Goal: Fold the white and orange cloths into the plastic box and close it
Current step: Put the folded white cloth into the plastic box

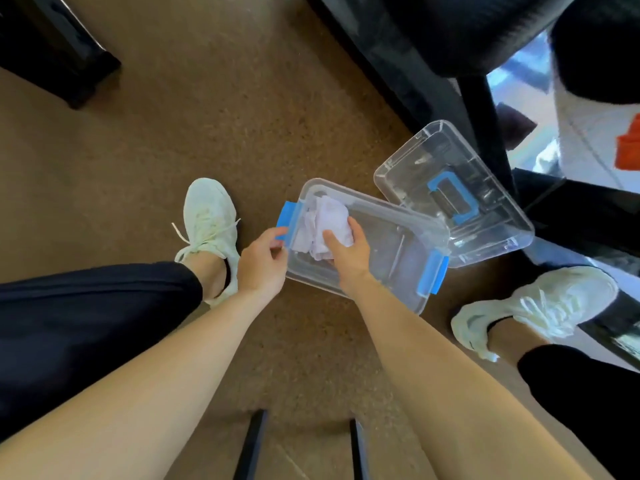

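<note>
Brown carpeted floor (214,140), seen from above. On it rest 1 clear plastic box (398,268) with blue side latches, 1 clear lid (485,216) lying upturned just beside the box, its blue handle visible, and 2 pale sneakers (211,220), 1 on either side of the box. Dark furniture bases (59,53) stand at the upper edges.

left hand (264,263) — fingers curled, pinching | right hand (348,249) — palm down, fingers bent | both forearms extended
</note>
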